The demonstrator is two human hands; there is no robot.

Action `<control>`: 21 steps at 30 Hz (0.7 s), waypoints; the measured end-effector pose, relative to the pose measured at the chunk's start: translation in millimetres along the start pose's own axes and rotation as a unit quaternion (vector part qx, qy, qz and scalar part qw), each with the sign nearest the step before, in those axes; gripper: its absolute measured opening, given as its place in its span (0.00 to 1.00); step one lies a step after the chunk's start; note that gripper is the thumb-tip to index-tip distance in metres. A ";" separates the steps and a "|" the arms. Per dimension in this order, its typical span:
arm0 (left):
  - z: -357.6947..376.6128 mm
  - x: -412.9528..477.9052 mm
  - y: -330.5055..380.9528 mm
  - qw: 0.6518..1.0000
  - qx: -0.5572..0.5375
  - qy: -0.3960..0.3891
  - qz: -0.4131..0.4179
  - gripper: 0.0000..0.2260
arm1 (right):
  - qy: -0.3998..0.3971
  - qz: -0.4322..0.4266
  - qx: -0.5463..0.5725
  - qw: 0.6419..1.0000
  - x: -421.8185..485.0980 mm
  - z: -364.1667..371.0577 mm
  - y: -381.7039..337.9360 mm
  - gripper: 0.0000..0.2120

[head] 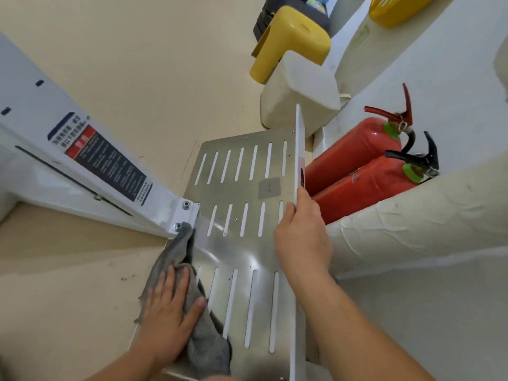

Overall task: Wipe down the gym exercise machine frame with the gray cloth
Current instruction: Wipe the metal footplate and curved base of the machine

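The machine frame shows as a slotted steel plate (247, 243) with a white edge strip (299, 149) on its right side and a white beam (82, 166) bolted on at the left. The gray cloth (178, 254) lies along the plate's left edge, its tip touching the lower bolt of the white bracket (187, 215). My left hand (167, 312) lies flat on the cloth with fingers straight, pressing it against the plate. My right hand (299, 235) grips the white edge strip at mid-height, thumb on the plate side.
Two red fire extinguishers (357, 171) lie right of the plate against a white curved wall (412, 229). A yellow stool (291, 42) and a white box (299, 89) stand beyond the plate. The beam carries a warning label (104, 163). Beige floor (137, 64) surrounds the machine.
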State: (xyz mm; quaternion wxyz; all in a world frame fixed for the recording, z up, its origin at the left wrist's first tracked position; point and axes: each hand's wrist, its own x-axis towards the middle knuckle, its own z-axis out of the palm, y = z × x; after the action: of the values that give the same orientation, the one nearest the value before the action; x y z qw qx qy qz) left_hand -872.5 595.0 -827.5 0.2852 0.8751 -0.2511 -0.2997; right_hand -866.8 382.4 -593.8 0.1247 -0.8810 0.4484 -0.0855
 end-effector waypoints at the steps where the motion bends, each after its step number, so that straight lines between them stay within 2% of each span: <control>1: 6.3 -7.1 0.0 0.999 -0.004 0.005 -0.047 0.43 | 0.000 0.003 0.008 1.000 -1.1 -0.3 0.9 0.19; 3: 17.1 -13.2 8.8 0.999 -0.022 0.011 -0.046 0.41 | 0.006 0.003 0.032 0.999 -2.3 0.9 1.3 0.18; 6: 16.7 -1.8 20.2 0.996 -0.035 0.018 0.080 0.35 | 0.010 -0.005 0.038 0.999 0.1 2.2 1.8 0.17; 8: 12.6 4.9 18.8 0.994 -0.031 0.040 0.098 0.33 | 0.011 -0.008 0.039 0.999 0.5 2.0 3.1 0.17; 12: 17.0 -5.9 1.1 0.996 -0.065 0.053 -0.040 0.35 | -0.003 0.000 0.038 0.999 2.2 -0.1 5.8 0.18; 16: 28.9 -35.8 -17.5 0.980 -0.085 0.058 -0.168 0.32 | -0.010 -0.002 0.043 0.999 0.7 -1.4 4.8 0.18; 19: 34.6 -50.5 -12.2 0.971 -0.080 0.070 -0.214 0.32 | 0.002 -0.012 0.024 1.000 2.7 0.5 3.5 0.17; 21: 43.2 -54.9 7.3 0.981 -0.060 0.081 -0.165 0.33 | 0.007 -0.015 0.018 1.000 2.2 1.9 3.6 0.17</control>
State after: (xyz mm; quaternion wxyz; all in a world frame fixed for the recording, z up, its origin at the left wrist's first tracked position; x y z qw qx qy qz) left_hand -941.4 608.2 -830.3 0.3029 0.9073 -0.0605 -0.2854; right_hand -867.8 378.8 -596.6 0.1361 -0.8844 0.4348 -0.1016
